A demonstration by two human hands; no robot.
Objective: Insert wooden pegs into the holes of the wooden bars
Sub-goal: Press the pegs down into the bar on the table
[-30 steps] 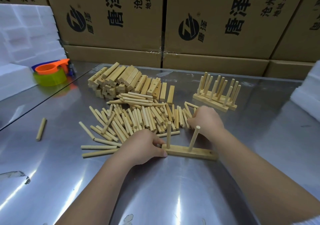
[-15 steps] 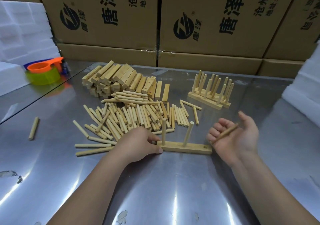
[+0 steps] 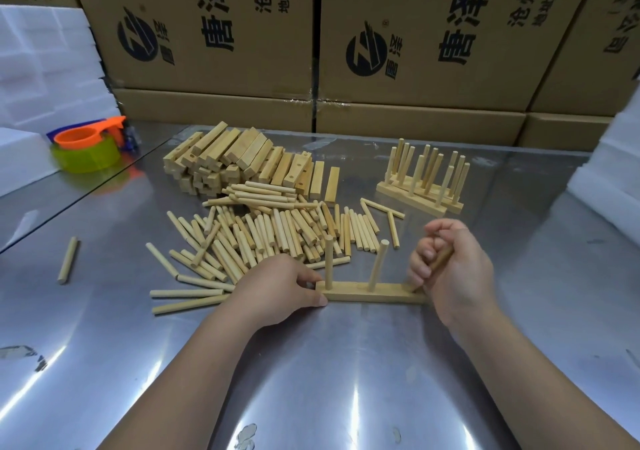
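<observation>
A wooden bar [image 3: 360, 292] lies on the metal table in front of me with two pegs standing upright in it, one [image 3: 328, 259] near its left end and one [image 3: 377, 264] in the middle. My left hand [image 3: 277, 287] pinches the bar's left end between thumb and fingers. My right hand [image 3: 450, 269] grips a wooden peg [image 3: 439, 261], tilted, its lower tip at the bar's right end. A heap of loose pegs [image 3: 270, 235] lies just behind the bar.
A stack of bare bars [image 3: 242, 162] sits behind the pegs. Bars filled with pegs [image 3: 424, 179] stand at the back right. A lone peg [image 3: 67, 259] lies at the left. Orange and green tape dispenser [image 3: 86, 148], white foam [image 3: 38, 69], cardboard boxes [image 3: 398, 41].
My right hand took a peg from the heap, turned palm up with it, and now has brought it down to the bar's right end. My left hand stayed on the bar.
</observation>
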